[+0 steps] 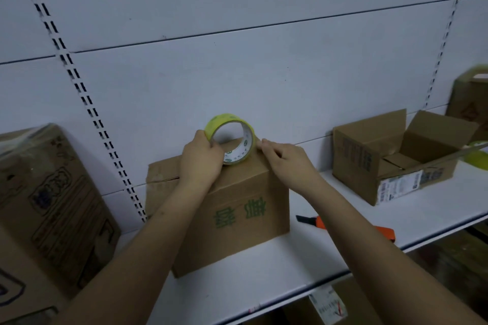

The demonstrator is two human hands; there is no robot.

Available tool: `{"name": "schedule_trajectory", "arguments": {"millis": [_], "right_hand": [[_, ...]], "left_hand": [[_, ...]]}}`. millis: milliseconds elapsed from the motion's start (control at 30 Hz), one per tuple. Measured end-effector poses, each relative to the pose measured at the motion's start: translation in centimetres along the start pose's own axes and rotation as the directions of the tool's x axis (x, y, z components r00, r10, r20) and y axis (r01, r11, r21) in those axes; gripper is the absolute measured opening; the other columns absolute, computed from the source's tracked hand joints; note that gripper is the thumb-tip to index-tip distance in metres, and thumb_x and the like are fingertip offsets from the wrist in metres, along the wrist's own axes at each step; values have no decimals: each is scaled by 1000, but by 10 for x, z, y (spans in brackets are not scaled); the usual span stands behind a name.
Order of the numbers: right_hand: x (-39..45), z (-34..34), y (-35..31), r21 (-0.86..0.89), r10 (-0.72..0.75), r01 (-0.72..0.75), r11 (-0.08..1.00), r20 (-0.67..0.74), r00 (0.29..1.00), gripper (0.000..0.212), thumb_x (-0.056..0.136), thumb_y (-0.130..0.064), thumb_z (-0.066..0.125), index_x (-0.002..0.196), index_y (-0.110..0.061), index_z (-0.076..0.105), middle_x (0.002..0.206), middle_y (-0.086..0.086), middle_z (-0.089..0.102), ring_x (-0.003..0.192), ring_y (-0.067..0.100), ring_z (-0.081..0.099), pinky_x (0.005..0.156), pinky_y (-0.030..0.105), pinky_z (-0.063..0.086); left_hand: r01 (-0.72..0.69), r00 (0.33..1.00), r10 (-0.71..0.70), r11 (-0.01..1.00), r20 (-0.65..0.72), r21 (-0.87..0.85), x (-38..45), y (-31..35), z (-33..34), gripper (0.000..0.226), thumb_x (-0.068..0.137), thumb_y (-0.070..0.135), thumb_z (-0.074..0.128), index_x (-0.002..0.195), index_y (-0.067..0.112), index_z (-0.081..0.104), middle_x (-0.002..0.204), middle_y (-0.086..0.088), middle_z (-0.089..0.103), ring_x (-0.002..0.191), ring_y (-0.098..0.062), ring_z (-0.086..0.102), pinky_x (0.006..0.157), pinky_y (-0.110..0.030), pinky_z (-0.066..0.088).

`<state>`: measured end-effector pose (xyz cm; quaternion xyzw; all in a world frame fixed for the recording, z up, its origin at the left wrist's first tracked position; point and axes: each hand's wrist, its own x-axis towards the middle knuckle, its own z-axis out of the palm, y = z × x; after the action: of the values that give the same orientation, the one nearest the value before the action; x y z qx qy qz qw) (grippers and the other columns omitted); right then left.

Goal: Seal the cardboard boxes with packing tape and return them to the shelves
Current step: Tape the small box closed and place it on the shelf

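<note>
A closed cardboard box [237, 214] with green print stands on the white shelf [264, 272] in the middle. A yellowish roll of packing tape [233, 126] stands on edge on the box's top. My left hand [200, 158] grips the roll from the left. My right hand [282, 158] rests on the top right edge of the box, fingertips touching the roll's right side.
An orange and black utility knife [317, 220] lies on the shelf right of the box. An open cardboard box [390, 155] stands further right, with another box [470, 97] behind it. A large printed carton [50, 206] fills the left. White slotted back panels rise behind.
</note>
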<state>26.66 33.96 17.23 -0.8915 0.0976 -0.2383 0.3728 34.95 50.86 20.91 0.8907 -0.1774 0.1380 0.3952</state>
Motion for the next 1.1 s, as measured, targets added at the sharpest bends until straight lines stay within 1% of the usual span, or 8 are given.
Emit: {"name": "schedule_trajectory", "arguments": {"millis": [100,267,367,433,533,633,700,1100], "right_hand": [[-3,-15,17,-111,-20,24,994,31,999,49,105,-49,30,145,-29,50,152,-11,45,138,14,43,111,28,32],[2,-38,25,-402,39,12,916,119,992,50,108,-44,24,153,-28,36,154,0,44,138,25,41,107,38,39],[3,-38,17,-494,50,22,869,131,990,47,110,-22,25,157,-23,21,154,9,39,144,37,29,112,45,33],[1,-41,14,-518,81,-11,855,112,990,49,110,-18,26,158,-25,18,154,11,38,147,36,24,112,43,33],[3,-46,16,-599,112,-27,801,104,988,45,110,-29,23,155,-31,29,144,15,48,135,35,43,98,44,45],[13,-46,13,-597,132,-41,801,109,985,54,106,-47,15,140,-29,53,128,14,61,107,30,56,76,39,44],[14,-41,7,-628,119,-14,778,126,985,58,106,-48,14,137,-25,56,119,15,63,95,27,54,72,37,41],[5,-35,-5,-640,159,-35,768,136,978,58,106,-49,10,147,-30,45,126,14,62,113,31,56,83,41,48]], "left_hand": [[-21,998,18,999,63,34,1,21,12,19,98,17,40,104,2,48,101,-17,58,88,-36,55,69,-39,41],[-45,978,36,998,205,40,20,34,4,14,96,16,42,103,7,52,102,-11,58,80,-24,55,62,-33,40],[-123,984,107,986,141,109,26,13,-23,9,93,11,51,100,10,56,103,-13,61,80,-23,55,60,-32,38],[-153,988,152,981,18,115,20,-12,-54,27,90,2,51,112,14,61,105,-13,63,87,-27,57,64,-34,42],[-215,946,269,939,-182,267,5,-60,-115,58,79,-13,44,124,17,66,111,-17,64,102,-37,57,79,-39,45],[-241,942,309,894,-131,379,-10,-97,-142,70,74,-20,42,131,15,65,96,-16,51,95,-39,52,75,-38,38],[-244,947,302,896,-109,370,-16,-111,-138,71,75,-22,41,133,13,63,92,-13,46,87,-31,47,72,-34,34],[-189,961,233,947,-147,261,-48,-161,-100,70,75,-24,41,133,10,62,95,-14,48,93,-31,49,74,-34,35]]}}
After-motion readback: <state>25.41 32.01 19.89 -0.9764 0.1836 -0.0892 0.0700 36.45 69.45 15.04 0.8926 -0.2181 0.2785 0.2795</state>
